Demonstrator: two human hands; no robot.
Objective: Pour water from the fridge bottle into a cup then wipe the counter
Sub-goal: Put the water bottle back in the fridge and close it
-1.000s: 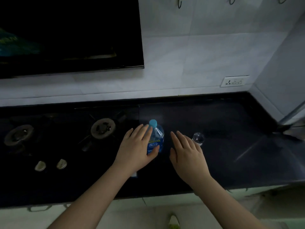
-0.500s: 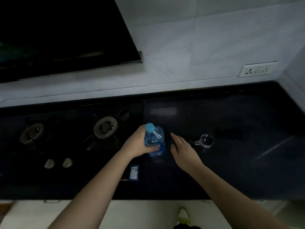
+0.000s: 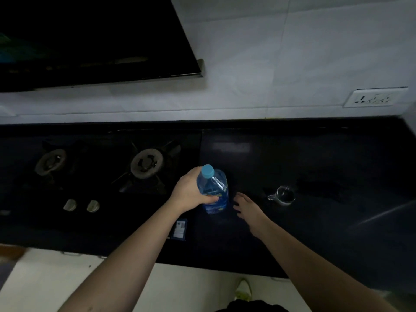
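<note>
Left hand (image 3: pixel 191 194) grips capped bottle (image 3: pixel 213 192) mid-body; right hand (image 3: pixel 247 208) open beside it. Prob. heavy, slick, squashy; glass cup (image 3: pixel 284 195) fragile.

Your surface (image 3: pixel 315 233) is a dark, glossy slab running along the tiled wall. A two-burner stove (image 3: pixel 101 167) is set into its left part. The bottle (image 3: pixel 213 192) stands upright just right of the stove. The glass cup (image 3: pixel 284 194) stands further right, apart from the bottle.
</note>
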